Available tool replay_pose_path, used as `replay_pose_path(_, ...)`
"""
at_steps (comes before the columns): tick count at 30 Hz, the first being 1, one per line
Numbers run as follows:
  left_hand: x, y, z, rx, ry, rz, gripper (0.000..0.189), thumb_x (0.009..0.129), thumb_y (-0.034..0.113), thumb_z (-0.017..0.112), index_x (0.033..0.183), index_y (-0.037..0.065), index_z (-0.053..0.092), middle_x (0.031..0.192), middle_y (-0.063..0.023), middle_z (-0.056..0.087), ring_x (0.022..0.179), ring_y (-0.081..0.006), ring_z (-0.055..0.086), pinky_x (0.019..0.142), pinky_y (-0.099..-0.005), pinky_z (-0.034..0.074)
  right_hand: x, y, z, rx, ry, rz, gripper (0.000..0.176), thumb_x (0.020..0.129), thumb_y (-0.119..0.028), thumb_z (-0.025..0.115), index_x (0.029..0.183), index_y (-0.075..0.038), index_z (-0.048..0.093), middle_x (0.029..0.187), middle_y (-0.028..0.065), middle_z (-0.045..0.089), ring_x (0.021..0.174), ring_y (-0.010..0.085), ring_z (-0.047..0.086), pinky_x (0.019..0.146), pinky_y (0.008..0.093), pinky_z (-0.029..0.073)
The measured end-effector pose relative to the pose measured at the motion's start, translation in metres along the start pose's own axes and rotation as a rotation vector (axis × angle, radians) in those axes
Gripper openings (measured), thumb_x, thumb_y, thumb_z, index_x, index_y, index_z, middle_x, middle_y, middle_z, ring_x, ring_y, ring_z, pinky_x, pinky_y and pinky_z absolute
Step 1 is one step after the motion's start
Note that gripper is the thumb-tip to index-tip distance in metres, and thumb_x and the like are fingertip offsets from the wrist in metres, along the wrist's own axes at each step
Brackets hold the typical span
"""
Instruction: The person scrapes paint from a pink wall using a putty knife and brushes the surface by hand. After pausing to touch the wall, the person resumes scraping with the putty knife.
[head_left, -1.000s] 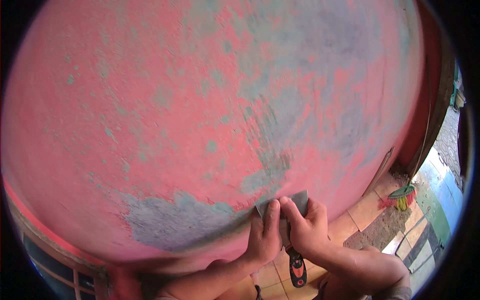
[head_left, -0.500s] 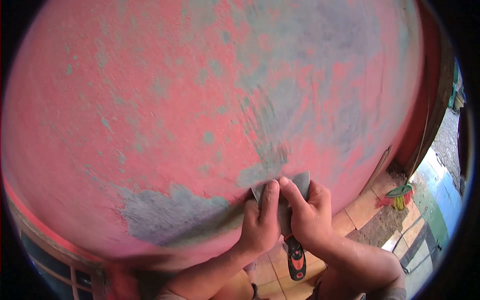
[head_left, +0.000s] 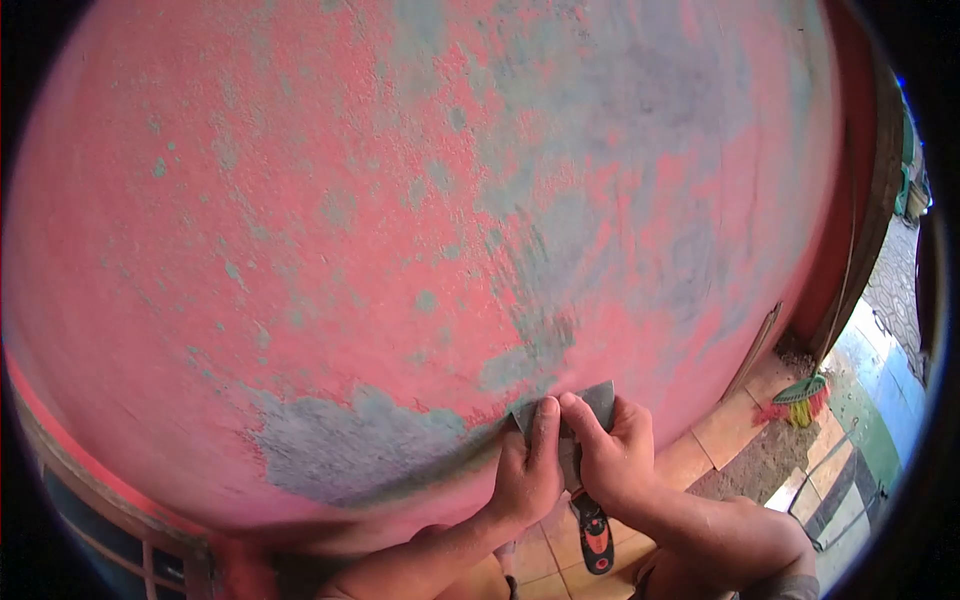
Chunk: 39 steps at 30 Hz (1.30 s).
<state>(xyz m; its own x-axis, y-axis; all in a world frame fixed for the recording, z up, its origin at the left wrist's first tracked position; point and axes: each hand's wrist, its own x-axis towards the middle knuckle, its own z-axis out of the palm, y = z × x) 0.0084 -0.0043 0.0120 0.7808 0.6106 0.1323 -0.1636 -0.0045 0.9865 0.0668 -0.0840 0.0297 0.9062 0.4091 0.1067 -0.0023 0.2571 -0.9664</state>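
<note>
Both hands and the scraper sit lower in the frame than they do half a second ago, back almost where they are a full second ago. Right of the lower centre, the left hand and right hand are clamped on a wide metal scraper, their thumbs side by side on its blade (the other fingers are mostly hidden behind it). Its blade points up, near a grey-green bare patch on the wall; whether the edge touches is hard to tell. A black-and-red handle hangs below the hands, free of both palms.

Pink painted wall fills most of the frame, bulging through the fisheye lens. Grey and green blotches spread across its upper right, and a large grey patch lies left of the hands. At the lower right, a broom with red and yellow bristles stands on orange floor tiles, beside brown debris.
</note>
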Motion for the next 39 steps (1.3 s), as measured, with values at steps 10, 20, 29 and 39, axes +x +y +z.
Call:
replay_pose_path(10,0.016,-0.023,-0.017,0.327,-0.141,0.156,0.034,0.104,0.021,0.051,0.13,-0.002,0.052,0.101,-0.0133,0.064,0.088,-0.0177,0.063,0.069,-0.0315,0.051,0.006,-0.004,-0.004,-0.009,-0.011,0.008,0.032,0.095,-0.026,0.066,0.082,0.003,0.064,0.064,0.0056,0.064,0.052,0.0092,0.058,0.044,0.0274,0.045)
replay_pose_path(20,0.008,-0.011,-0.01,0.22,-0.124,0.087,0.031,0.107,0.018,0.046,0.125,-0.004,0.058,0.093,-0.0166,0.065,0.084,-0.0175,0.062,0.068,-0.0326,0.051,0.007,-0.017,-0.008,0.006,-0.047,0.079,0.033,0.096,-0.027,0.065,0.084,0.004,0.064,0.063,0.0055,0.063,0.049,0.0107,0.058,0.04,0.0278,0.045)
replay_pose_path(29,0.008,-0.005,-0.005,0.318,-0.044,0.194,0.031,0.107,0.022,0.047,0.119,-0.002,0.061,0.092,-0.0125,0.067,0.084,-0.0114,0.061,0.064,-0.0289,0.05,0.007,-0.021,-0.007,0.01,-0.023,0.071,0.029,0.095,-0.026,0.066,0.088,0.002,0.067,0.065,0.0033,0.063,0.054,0.0075,0.057,0.044,0.0263,0.045)
replay_pose_path(39,0.006,0.014,0.001,0.004,-0.033,-0.069,0.043,0.107,0.036,0.047,0.097,-0.002,0.064,0.086,-0.0042,0.065,0.08,-0.0063,0.058,0.062,-0.0257,0.047,0.004,-0.019,-0.005,0.019,-0.005,0.052,0.03,0.096,-0.023,0.066,0.081,0.003,0.065,0.066,0.0004,0.062,0.058,0.0049,0.053,0.049,0.0258,0.043)
